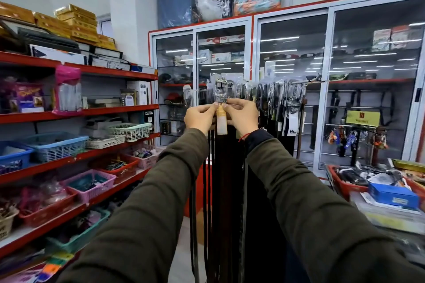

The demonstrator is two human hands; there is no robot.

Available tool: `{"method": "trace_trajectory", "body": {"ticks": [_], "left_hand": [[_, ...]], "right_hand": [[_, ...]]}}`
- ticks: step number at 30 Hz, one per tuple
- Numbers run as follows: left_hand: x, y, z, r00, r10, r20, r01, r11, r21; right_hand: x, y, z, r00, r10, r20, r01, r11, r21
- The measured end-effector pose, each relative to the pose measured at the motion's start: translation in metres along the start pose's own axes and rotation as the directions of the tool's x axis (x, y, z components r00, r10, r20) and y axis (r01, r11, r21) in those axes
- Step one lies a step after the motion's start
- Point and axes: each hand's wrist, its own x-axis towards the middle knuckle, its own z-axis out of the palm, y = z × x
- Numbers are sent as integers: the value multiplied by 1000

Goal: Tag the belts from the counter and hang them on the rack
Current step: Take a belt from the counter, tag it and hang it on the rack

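Note:
Both arms are raised in front of the belt rack (305, 81). My left hand (200, 116) and my right hand (242, 115) pinch one belt (221, 92) between them, just under its plastic-wrapped buckle. A pale tag (222, 123) hangs from that belt below my fingertips. The belt's dark strap drops straight down between my forearms among other hanging belts (213, 202). Several more wrapped belts (280, 96) crowd the rail to the right, some with white tags.
Red shelves (80, 154) with baskets run along the left. Glass cabinets (322, 64) stand behind the rack. At the right, a counter (391, 216) carries a red tray (345, 187) of goods and a blue box (393, 195).

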Motion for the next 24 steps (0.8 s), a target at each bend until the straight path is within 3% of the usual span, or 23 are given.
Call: {"method": "trace_trajectory", "body": {"ticks": [6, 9, 12, 17, 24], "left_hand": [[-23, -23, 12, 978, 209, 16, -209, 962, 175], [-52, -45, 12, 930, 368, 16, -363, 909, 204], [-84, -72, 11, 870, 476, 126, -492, 826, 276], [-152, -124, 21, 826, 459, 328, -561, 725, 399], [-270, -184, 67, 792, 325, 517, -561, 722, 406]], "right_hand": [[-22, 21, -15, 975, -211, -68, 185, 945, -270], [-53, 43, -32, 943, -325, -72, 276, 884, -376], [-89, 70, -55, 915, -398, -68, 297, 778, -554], [-160, 112, -106, 932, -350, -95, 145, 601, -786], [-273, 152, -206, 950, -124, -287, -191, 497, -846]]}}
